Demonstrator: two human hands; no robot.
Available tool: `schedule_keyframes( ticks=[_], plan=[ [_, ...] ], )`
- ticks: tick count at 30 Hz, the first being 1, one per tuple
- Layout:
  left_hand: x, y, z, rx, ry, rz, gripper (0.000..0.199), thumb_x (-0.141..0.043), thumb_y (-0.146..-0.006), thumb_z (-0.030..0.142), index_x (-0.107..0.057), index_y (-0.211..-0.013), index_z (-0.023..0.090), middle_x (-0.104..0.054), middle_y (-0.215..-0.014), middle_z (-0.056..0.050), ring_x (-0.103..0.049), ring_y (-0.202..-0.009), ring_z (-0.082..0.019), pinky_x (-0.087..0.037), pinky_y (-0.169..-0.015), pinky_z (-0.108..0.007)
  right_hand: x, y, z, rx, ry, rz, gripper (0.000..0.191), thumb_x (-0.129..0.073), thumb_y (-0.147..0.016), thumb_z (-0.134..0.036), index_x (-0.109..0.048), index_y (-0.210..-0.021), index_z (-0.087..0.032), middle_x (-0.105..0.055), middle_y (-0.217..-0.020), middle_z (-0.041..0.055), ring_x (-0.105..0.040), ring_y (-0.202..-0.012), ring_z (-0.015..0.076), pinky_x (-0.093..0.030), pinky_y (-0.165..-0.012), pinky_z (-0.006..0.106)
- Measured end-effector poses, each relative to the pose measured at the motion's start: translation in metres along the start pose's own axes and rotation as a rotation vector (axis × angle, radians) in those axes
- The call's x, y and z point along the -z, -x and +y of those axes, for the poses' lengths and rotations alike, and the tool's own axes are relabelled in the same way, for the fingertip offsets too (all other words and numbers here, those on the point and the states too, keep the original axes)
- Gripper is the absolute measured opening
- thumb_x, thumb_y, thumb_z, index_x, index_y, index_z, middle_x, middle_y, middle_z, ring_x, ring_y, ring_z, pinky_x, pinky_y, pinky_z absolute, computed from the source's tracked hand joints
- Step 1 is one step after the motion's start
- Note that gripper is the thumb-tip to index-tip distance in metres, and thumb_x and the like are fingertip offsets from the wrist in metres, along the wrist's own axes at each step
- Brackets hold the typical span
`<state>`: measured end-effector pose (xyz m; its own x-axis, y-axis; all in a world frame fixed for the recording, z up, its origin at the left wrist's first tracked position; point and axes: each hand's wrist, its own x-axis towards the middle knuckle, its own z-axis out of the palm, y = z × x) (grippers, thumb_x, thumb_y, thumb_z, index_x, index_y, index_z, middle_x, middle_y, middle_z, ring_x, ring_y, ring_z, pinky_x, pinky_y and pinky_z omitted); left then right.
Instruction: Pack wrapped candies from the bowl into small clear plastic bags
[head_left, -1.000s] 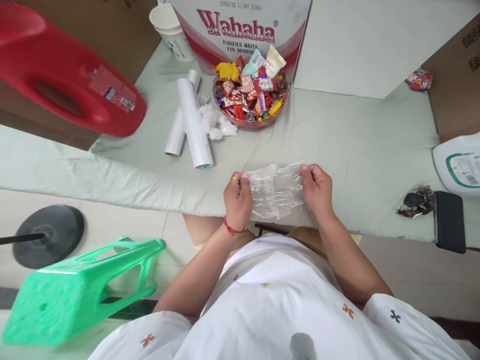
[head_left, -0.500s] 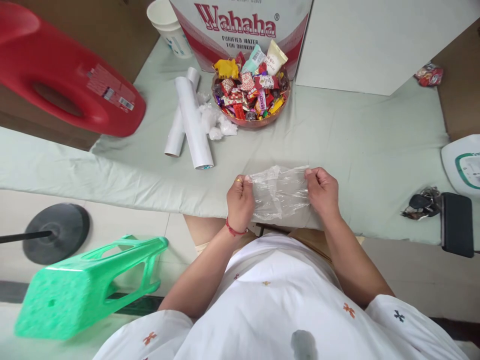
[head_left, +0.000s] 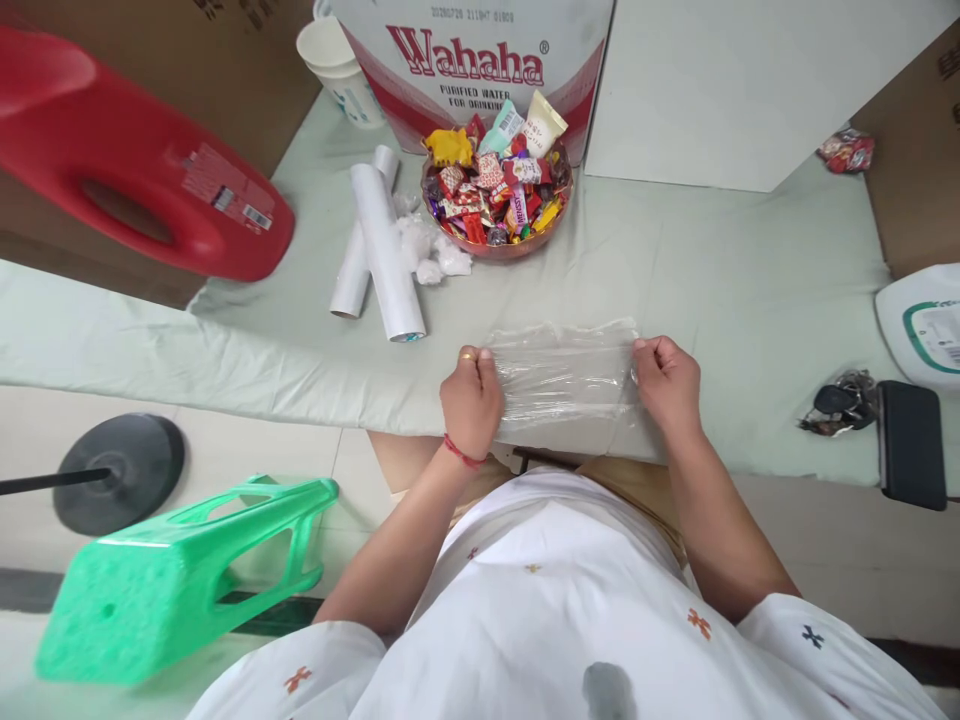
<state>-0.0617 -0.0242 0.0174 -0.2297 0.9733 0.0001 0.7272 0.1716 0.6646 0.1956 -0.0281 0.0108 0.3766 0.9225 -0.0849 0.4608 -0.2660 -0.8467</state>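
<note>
A clear plastic film point(head_left: 562, 375), perhaps a thin bag, is stretched between my hands above the front edge of the cloth-covered table point(head_left: 720, 280). My left hand point(head_left: 471, 400) pinches its left edge, thumb pressed against the fingers. The right edge is held in the closed fingers of my right hand point(head_left: 667, 385). Beyond the film stands a glass bowl point(head_left: 510, 250) heaped with wrapped candies point(head_left: 495, 190). Crumpled clear plastic wads point(head_left: 429, 245) lie beside two white rolls point(head_left: 390, 260), one resting across the other.
A red jug point(head_left: 225, 235) stands at the left, a Wahaha box point(head_left: 480, 60) and a paper cup point(head_left: 349, 85) at the back. Keys point(head_left: 836, 405), a black phone point(head_left: 911, 445) and a white bottle point(head_left: 926, 325) are at the right. A green stool point(head_left: 180, 570) is below left.
My hands have moved farther apart, the left one leftward and the right one rightward. The film between them is now wider and smoother, with the central bunching gone.
</note>
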Motion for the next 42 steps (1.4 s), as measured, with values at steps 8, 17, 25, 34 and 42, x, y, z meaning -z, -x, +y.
schedule_keyframes(
  ticks=[8,17,25,34,42],
  plan=[
    [-0.021,-0.005,-0.007,-0.307,-0.383,0.149,0.026,-0.049,-0.097,0.02,-0.066,-0.117,0.017,-0.068,-0.12,-0.02,-0.061,-0.121,-0.035,-0.044,-0.102,-0.052,-0.009,-0.003,-0.001,0.135,0.359,0.048,0.034,-0.045,-0.099,-0.046,-0.053,-0.076,-0.022,-0.046,-0.057,-0.0036,-0.04,-0.057,0.0146,-0.03,-0.062,0.029],
    [-0.022,-0.011,-0.01,-0.602,-0.374,-0.19,0.046,-0.033,-0.106,0.025,-0.055,-0.146,0.015,-0.054,-0.155,-0.019,-0.053,-0.143,-0.028,-0.028,-0.123,-0.058,0.001,0.0,0.008,0.122,0.336,0.048,0.036,-0.047,-0.099,-0.049,-0.063,-0.082,-0.021,-0.053,-0.059,-0.0027,-0.046,-0.057,0.0156,-0.035,-0.062,0.03],
    [-0.02,-0.005,-0.009,-0.604,-0.48,-0.303,0.081,-0.043,-0.099,0.069,-0.036,-0.162,0.019,-0.028,-0.171,-0.017,-0.024,-0.16,-0.035,0.002,-0.125,-0.071,0.03,-0.034,0.004,0.348,0.38,0.084,0.041,-0.054,-0.095,-0.052,-0.066,-0.119,-0.02,-0.071,-0.109,0.0121,-0.059,-0.104,0.0291,-0.049,-0.09,0.044],
    [-0.018,-0.007,-0.01,-0.621,-0.482,-0.334,0.091,-0.046,-0.095,0.075,-0.03,-0.165,0.02,-0.024,-0.172,-0.018,-0.021,-0.16,-0.038,0.007,-0.122,-0.075,0.01,-0.091,-0.041,0.147,0.166,-0.694,0.038,-0.075,-0.079,-0.056,-0.074,-0.085,-0.018,-0.064,-0.072,0.0019,-0.057,-0.072,0.0174,-0.046,-0.066,0.031],
    [-0.019,-0.007,-0.011,-0.586,-0.472,-0.333,0.097,-0.048,-0.093,0.077,-0.026,-0.166,0.017,-0.027,-0.17,-0.021,-0.022,-0.16,-0.04,0.005,-0.122,-0.075,0.029,-0.122,-0.019,-0.142,-0.152,-0.36,0.024,-0.084,-0.073,-0.035,-0.067,-0.073,-0.018,-0.062,-0.065,0.0016,-0.055,-0.059,0.0119,-0.049,-0.058,0.031]
  ],
)
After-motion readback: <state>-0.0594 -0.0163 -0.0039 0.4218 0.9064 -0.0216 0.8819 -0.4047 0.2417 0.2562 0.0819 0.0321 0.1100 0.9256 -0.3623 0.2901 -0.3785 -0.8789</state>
